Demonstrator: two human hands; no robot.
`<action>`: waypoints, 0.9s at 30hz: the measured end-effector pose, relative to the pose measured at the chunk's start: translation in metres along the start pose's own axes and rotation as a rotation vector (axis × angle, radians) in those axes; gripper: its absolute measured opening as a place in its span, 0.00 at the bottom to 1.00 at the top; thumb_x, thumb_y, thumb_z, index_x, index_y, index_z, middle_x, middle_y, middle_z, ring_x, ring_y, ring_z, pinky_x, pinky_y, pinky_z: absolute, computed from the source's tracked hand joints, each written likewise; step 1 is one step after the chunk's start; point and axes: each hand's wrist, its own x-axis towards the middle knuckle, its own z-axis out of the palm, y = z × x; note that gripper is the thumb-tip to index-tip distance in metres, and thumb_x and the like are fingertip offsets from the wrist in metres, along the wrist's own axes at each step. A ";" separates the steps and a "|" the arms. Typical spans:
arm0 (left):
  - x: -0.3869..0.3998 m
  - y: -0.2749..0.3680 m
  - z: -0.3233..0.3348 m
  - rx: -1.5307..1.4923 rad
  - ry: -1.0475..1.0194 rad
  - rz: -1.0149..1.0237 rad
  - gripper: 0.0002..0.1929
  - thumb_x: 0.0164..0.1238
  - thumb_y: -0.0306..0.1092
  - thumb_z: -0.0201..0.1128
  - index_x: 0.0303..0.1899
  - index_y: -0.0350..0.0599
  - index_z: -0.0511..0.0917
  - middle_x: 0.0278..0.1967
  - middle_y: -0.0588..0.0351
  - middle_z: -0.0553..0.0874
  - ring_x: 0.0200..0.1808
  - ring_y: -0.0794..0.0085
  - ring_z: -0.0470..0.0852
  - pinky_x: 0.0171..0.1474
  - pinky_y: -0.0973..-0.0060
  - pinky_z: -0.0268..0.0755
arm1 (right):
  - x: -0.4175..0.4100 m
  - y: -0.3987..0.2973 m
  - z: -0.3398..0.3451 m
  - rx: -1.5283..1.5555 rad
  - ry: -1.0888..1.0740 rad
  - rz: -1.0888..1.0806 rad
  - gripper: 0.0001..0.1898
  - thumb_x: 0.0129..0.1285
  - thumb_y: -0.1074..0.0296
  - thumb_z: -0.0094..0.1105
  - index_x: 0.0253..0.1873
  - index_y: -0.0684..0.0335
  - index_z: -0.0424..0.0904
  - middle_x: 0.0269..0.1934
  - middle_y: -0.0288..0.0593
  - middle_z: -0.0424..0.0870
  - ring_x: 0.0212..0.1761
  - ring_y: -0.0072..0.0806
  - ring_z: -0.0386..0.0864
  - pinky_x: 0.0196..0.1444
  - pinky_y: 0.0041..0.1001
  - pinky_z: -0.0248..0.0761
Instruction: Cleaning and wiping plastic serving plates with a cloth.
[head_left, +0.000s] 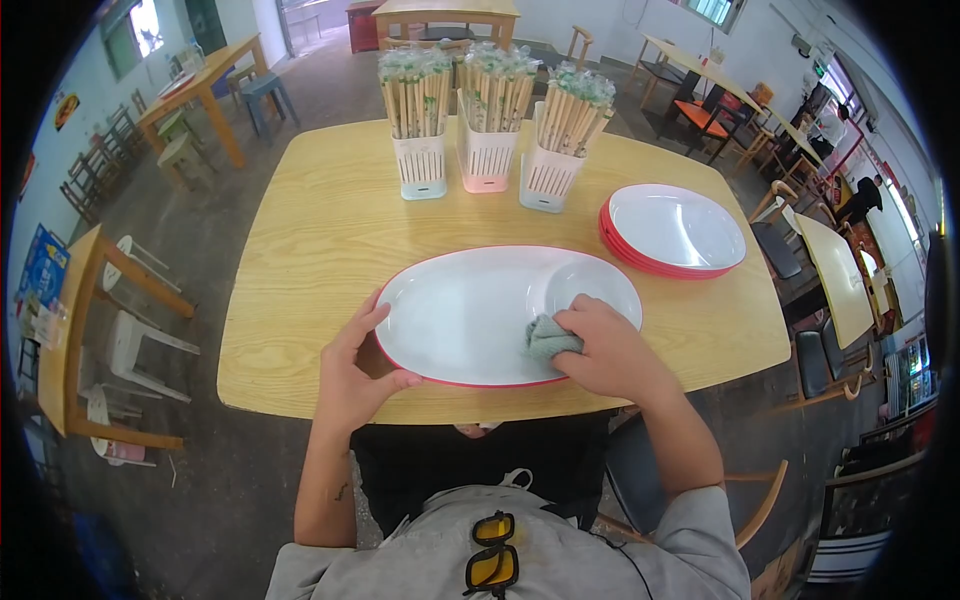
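Note:
A white oval platter (465, 315) with a red rim and a round compartment at its right lies before me on the wooden table (315, 217). My left hand (356, 360) grips the platter's left end, thumb and fingers spread along the rim. In my right hand (607, 345) is a bunched grey-green cloth (551, 339), pressed against the platter's surface just below the round compartment. The fingertips of that hand are partly hidden by the cloth and the knuckles.
A stack of red-rimmed white oval plates (675, 229) stands at the back right. Three slotted plastic holders, one white and blue (421, 165), one white and pink (486, 159) and another white (551, 176), hold wrapped chopsticks at the back. A black-seated chair (637, 465) stands close to my right.

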 end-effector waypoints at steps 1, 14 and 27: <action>0.000 0.000 0.001 -0.016 0.002 0.000 0.50 0.45 0.39 0.95 0.73 0.33 0.79 0.80 0.35 0.76 0.80 0.51 0.78 0.81 0.57 0.72 | 0.005 0.000 0.003 -0.010 0.010 0.009 0.14 0.61 0.64 0.67 0.50 0.62 0.87 0.46 0.55 0.82 0.52 0.57 0.82 0.56 0.50 0.77; -0.002 0.000 -0.002 -0.035 -0.008 -0.005 0.50 0.47 0.39 0.94 0.74 0.32 0.78 0.82 0.33 0.73 0.82 0.51 0.75 0.82 0.56 0.71 | 0.076 0.025 0.005 -0.152 0.200 0.310 0.14 0.67 0.60 0.68 0.51 0.62 0.86 0.49 0.61 0.91 0.56 0.60 0.87 0.56 0.54 0.79; 0.000 0.006 -0.002 0.028 -0.017 -0.020 0.50 0.45 0.37 0.94 0.73 0.32 0.79 0.82 0.33 0.73 0.82 0.51 0.76 0.81 0.57 0.72 | 0.044 0.006 0.006 -0.054 0.000 0.039 0.13 0.62 0.63 0.69 0.48 0.63 0.83 0.44 0.57 0.85 0.51 0.60 0.84 0.55 0.51 0.78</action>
